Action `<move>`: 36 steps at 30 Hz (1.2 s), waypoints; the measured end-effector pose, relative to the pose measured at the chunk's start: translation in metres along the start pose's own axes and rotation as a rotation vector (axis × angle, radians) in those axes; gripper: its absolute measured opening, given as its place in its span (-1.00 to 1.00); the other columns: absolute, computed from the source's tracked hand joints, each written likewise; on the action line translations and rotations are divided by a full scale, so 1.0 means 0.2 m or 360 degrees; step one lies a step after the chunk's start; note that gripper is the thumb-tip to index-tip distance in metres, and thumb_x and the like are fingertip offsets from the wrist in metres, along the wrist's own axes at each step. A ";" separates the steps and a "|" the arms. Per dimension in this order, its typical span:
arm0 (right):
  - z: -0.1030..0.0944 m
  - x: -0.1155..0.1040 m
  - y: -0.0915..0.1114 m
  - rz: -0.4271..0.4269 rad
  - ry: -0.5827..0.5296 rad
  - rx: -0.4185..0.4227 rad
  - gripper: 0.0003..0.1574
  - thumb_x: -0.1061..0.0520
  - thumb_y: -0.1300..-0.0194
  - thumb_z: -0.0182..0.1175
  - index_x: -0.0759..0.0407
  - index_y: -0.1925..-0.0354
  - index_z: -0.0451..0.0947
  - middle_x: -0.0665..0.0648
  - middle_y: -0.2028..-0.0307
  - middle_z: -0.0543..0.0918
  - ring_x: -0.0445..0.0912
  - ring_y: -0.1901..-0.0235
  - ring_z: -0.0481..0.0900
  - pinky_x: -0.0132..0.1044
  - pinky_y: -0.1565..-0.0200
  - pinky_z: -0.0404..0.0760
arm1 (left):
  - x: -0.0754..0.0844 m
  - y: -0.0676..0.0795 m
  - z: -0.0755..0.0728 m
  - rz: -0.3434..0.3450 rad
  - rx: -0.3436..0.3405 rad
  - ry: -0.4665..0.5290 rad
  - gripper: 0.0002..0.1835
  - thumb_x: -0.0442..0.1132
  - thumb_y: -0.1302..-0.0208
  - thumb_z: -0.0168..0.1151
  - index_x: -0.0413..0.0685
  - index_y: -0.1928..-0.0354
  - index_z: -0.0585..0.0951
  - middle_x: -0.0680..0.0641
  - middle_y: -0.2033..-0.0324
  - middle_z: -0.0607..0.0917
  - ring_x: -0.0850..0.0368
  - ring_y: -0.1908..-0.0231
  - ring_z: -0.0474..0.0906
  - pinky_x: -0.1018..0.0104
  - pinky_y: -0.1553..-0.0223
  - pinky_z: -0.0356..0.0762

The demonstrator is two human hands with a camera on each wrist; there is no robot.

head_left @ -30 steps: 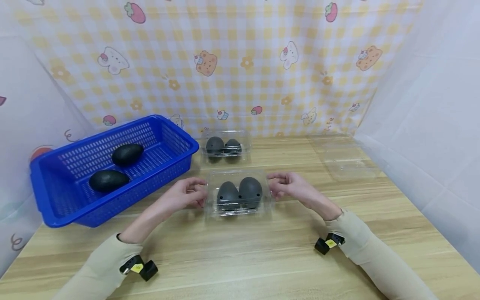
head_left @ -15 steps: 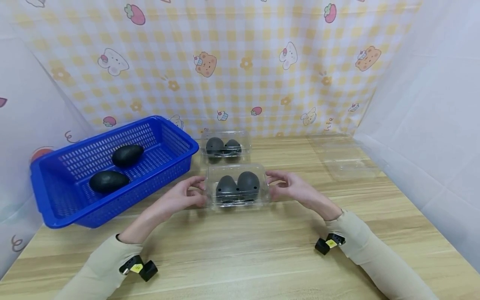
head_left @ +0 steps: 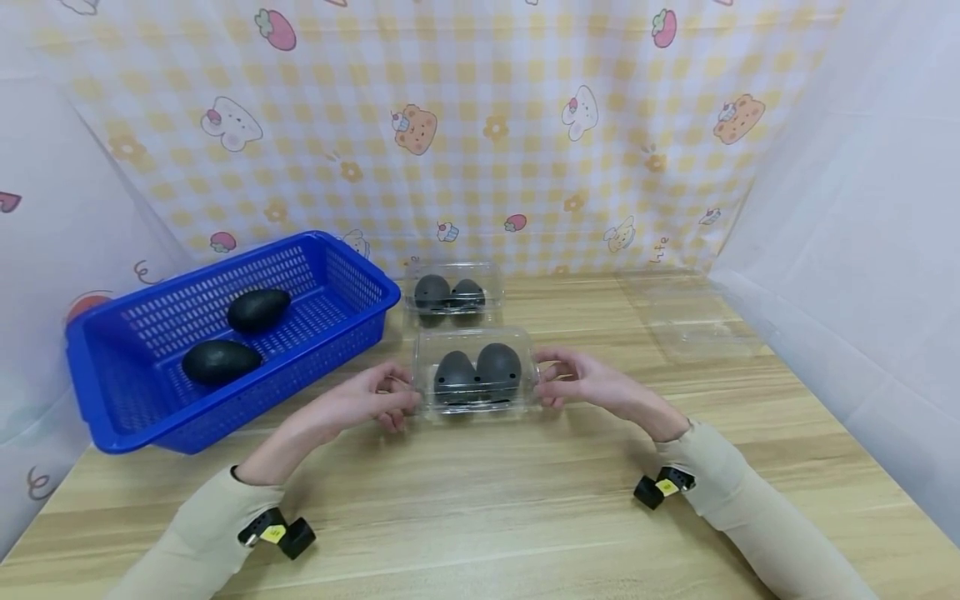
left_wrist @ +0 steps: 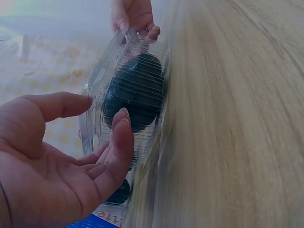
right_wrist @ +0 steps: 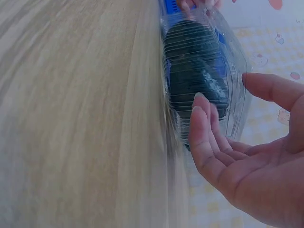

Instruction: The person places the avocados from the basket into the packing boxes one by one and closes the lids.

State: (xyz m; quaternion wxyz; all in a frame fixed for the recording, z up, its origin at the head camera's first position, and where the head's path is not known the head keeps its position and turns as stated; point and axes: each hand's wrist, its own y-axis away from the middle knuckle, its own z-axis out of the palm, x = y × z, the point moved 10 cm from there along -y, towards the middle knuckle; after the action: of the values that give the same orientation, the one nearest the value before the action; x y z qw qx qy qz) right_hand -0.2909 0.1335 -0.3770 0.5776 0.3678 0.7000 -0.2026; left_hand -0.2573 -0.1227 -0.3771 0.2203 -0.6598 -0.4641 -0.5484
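A clear plastic clamshell box (head_left: 476,408) with two dark avocados (head_left: 498,367) inside sits on the table, its lid down. My left hand (head_left: 375,395) is at the box's left end. In the left wrist view its thumb touches the rim, while the loosely bent fingers lie against or just beside the ribbed wall. At the opposite end is my right hand (head_left: 581,379), its thumb tip at the rim and its relaxed fingers beside the wall in the right wrist view. Behind stands a second clamshell box (head_left: 491,279), also with two avocados (head_left: 432,293) in it.
A blue perforated basket (head_left: 300,358) stands at the left with two loose avocados (head_left: 258,310) in it. More clear plastic packaging (head_left: 690,321) lies at the back right of the wooden table (head_left: 480,517). A checked curtain (head_left: 495,83) hangs behind.
The front clamshell box has slid slightly back toward the second box, and has stayed nearly still over the last half second. Both hands moved with it, then their fingers loosened at its ends.
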 end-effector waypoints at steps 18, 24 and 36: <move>0.08 0.08 -0.02 0.0074 -0.0138 -0.0201 -0.53 0.11 -0.52 0.04 0.62 0.08 0.46 0.22 0.39 0.71 -0.07 0.39 0.67 -0.25 0.28 0.69 | -0.01 0.00 0.09 0.0001 -0.0250 0.0149 -0.69 -0.21 -0.55 0.03 -0.43 0.12 0.47 -0.18 0.40 0.66 0.10 0.45 0.65 0.29 0.34 0.68; 0.11 0.09 -0.03 0.0073 -0.0252 -0.0250 -0.51 0.14 -0.54 -0.05 0.66 0.11 0.47 0.16 0.42 0.71 -0.10 0.41 0.67 -0.29 0.31 0.67 | -0.03 -0.01 0.10 -0.0039 -0.0246 0.0248 -0.70 -0.23 -0.56 -0.01 -0.44 0.10 0.48 -0.14 0.43 0.65 0.14 0.47 0.63 0.32 0.37 0.67; 0.11 0.08 -0.01 0.0097 -0.0350 -0.0199 -0.65 0.17 -0.56 -0.05 0.48 0.14 0.52 0.08 0.42 0.67 -0.16 0.41 0.63 -0.34 0.30 0.62 | -0.05 -0.03 0.08 -0.0079 -0.0131 0.0320 -0.71 -0.25 -0.54 0.02 -0.45 0.13 0.53 -0.07 0.44 0.62 0.19 0.46 0.59 0.40 0.38 0.61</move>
State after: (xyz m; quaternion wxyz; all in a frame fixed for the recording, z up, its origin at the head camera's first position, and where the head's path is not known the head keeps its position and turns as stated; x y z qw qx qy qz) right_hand -0.2801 0.1209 -0.3979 0.6786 0.3278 0.6323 -0.1799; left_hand -0.2532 -0.1109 -0.3919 0.2249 -0.5983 -0.4327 -0.6358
